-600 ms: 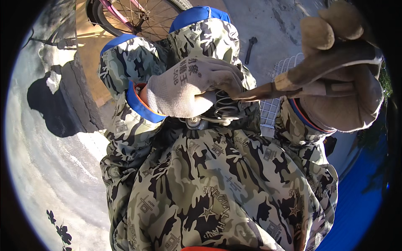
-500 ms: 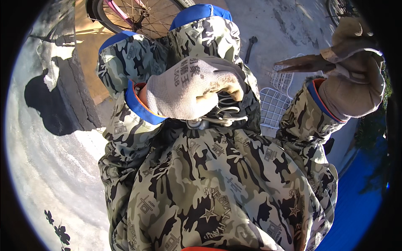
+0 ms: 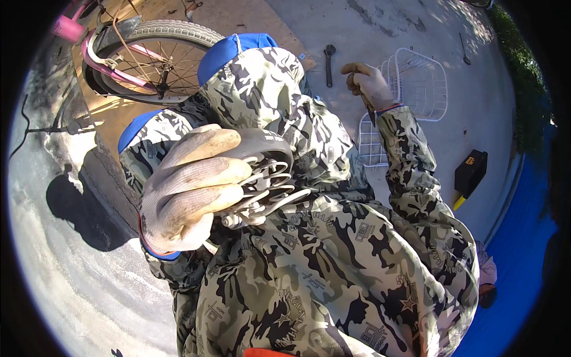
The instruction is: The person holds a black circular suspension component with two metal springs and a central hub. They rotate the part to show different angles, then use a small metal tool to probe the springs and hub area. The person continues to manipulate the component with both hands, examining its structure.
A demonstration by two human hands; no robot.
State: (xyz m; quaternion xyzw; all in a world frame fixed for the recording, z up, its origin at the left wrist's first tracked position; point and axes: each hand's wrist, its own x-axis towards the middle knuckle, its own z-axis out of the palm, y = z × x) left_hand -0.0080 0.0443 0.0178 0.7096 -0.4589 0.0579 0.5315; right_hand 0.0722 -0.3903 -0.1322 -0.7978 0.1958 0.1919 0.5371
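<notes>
My left hand [image 3: 193, 184], in a pale work glove with dirty fingertips, is wrapped round a bicycle saddle [image 3: 270, 143]. The saddle has a black cover, and its metal coil springs and clamp [image 3: 262, 193] face up over my lap. Off to the right, my gloved right hand [image 3: 372, 86] is closed with its fingers curled, beside the white wire basket. A dark pair of pliers [image 3: 370, 110] sits in it, mostly hidden by the glove and sleeve. An adjustable wrench [image 3: 329, 66] lies on the ground left of that hand.
A pink bicycle's wheel [image 3: 178, 27] lies beyond my knees, over a brown board [image 3: 262, 18]. The white wire basket [image 3: 446, 98] rests on the concrete at right. Farther right are a black box-shaped object [image 3: 471, 172], green plants [image 3: 523, 65] and a blue sheet [image 3: 517, 238].
My left hand has turned and moved left, tilting the saddle so its springs show more. My right hand has swung forward and inward with the pliers, from the right edge to beside the basket.
</notes>
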